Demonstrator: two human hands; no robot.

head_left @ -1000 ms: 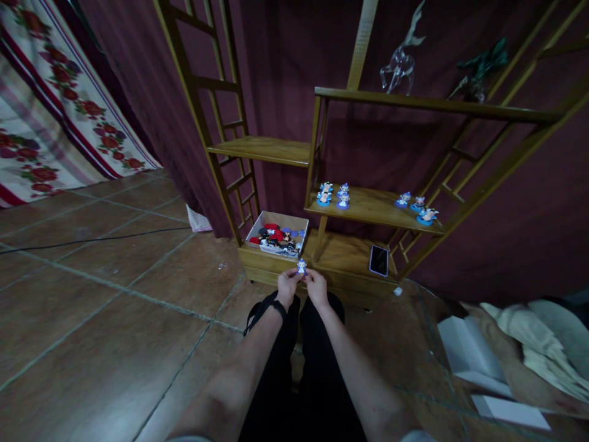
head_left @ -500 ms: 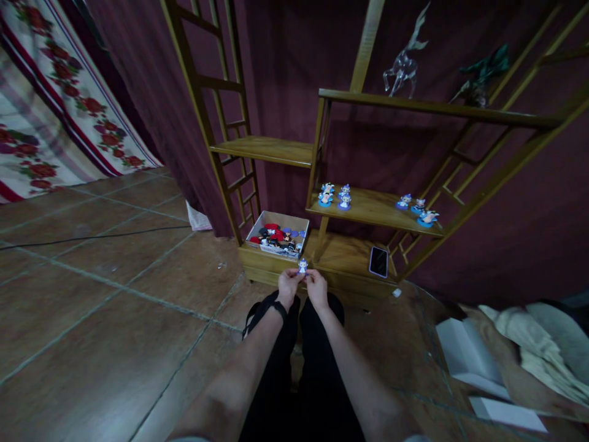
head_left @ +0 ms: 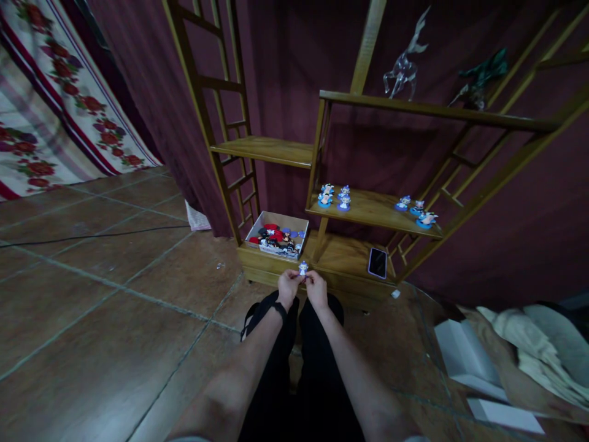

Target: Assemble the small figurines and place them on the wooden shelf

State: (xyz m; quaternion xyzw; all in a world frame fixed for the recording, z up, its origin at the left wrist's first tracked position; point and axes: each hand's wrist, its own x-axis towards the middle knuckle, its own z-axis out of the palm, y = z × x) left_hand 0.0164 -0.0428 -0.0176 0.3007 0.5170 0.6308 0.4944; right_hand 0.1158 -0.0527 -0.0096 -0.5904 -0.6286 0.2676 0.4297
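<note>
A small purple-and-white figurine (head_left: 303,268) stands upright between my two hands, in front of the shelf's low edge. My left hand (head_left: 288,287) pinches its base from the left, and my right hand (head_left: 316,288) pinches it from the right. Just beyond them sits an open cardboard box (head_left: 281,250) with red, black and purple figurines jumbled inside. On the shelf (head_left: 368,209) above, two blue-based figurines (head_left: 324,200) and two purple-based figurines (head_left: 343,203) are grouped at the left. Three more, among them a blue-based figurine (head_left: 426,220), stand at the right end.
A phone (head_left: 378,263) lies on the lower board at right. Higher up stand a clear glass deer (head_left: 404,73) and a dark green ornament (head_left: 483,77). White boxes (head_left: 469,356) and cloth are on the floor to the right. A black cable (head_left: 101,236) crosses the tiles at left.
Almost nothing differs. The figurine in my hands sits very slightly lower, and the view has shifted a touch.
</note>
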